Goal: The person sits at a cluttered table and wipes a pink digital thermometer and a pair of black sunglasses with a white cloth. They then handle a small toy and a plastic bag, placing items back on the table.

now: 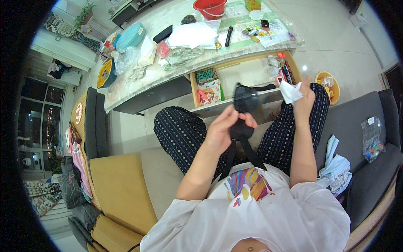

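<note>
My left hand (222, 129) grips a pair of dark sunglasses (245, 97) near the middle, between the two lenses. They are turned on end above my lap, and their black temples (252, 154) point down toward my shirt. In my right hand (304, 99) is a crumpled white tissue (289, 91), pinched by the fingers to the right of the sunglasses and apart from them. Just beyond both hands is a pulled-out drawer (242, 74) with a cartoon-printed pouch (210, 93), a green patterned case (206, 75) and several pens (287, 72).
Over the drawer stands a table (151, 78) bearing white paper (192, 34), a red bucket (210, 8), a black marker (229, 36) and small toys (255, 32). A yellow bin (333, 82) is beside my right knee. Light blue cloth (335, 168) lies on the grey sofa (349, 116).
</note>
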### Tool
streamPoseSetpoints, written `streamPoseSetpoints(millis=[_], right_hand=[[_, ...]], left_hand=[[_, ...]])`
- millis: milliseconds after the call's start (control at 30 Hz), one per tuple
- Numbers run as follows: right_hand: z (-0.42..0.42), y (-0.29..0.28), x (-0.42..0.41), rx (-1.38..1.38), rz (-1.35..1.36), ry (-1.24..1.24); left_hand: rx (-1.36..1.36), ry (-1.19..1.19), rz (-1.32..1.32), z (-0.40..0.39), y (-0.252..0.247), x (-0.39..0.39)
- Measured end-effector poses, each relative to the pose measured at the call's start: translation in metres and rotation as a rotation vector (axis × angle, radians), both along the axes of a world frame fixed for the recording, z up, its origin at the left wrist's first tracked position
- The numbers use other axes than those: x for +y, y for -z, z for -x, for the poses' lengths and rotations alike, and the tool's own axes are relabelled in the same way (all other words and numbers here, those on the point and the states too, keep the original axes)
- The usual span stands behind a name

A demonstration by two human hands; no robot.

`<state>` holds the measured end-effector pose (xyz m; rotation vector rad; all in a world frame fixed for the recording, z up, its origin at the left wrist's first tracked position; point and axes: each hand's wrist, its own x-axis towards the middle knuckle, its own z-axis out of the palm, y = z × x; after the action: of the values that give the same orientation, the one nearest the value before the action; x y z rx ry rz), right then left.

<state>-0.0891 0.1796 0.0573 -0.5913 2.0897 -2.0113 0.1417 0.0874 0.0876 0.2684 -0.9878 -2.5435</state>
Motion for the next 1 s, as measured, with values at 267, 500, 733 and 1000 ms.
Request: streamPoseSetpoints(millis=[267,500,733,1000], right_hand=[[-0.088,-0.021,-0.010,-0.163,-0.066,-0.318],[-0.125,-0.046,-0.025,-0.219,0.082,-0.350],[-0.126,-0.026,-0.029,-0.102,0.124,-0.103],[-0.099,-0.017,-0.029,-0.423,0.322,-0.260]], left_hand=[[0.021,-0.270,-0.028,0.008,-0.012,-0.007],[0.021,-0.308,0.152,0.022,-0.010,0.013],[0.067,-0.228,0.219,0.033,0.009,0.026],[0.044,-0.258,0.206,0.031,0.011,0.036]])
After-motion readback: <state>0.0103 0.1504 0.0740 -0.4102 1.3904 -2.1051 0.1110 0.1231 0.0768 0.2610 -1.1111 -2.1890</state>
